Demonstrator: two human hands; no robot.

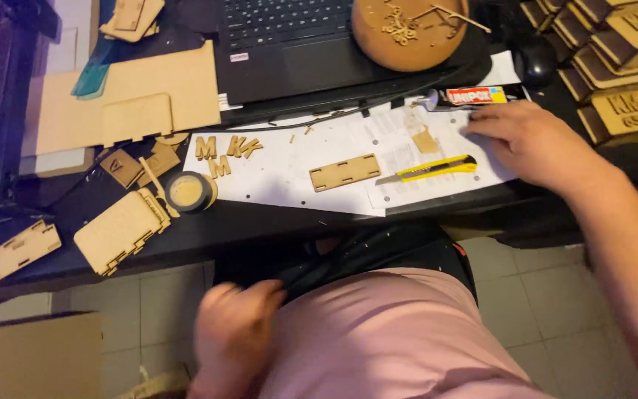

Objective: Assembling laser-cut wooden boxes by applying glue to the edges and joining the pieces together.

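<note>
Two hands, far apart. At right of frame the right hand (529,144) lies flat on the white paper (289,174), fingers loosely spread, pinching nothing — the glue tube (474,95) just above its fingertips, the yellow utility knife (437,169) just left. A sure reach needs the paper pinned. The left hand (234,332), blurred at lower centre, grips dark cloth at the lap; its closure I cannot tell.

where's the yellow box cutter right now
In the head view the yellow box cutter lies on the white paper right of centre, just left of the right hand and right of a slotted wooden strip.
</note>
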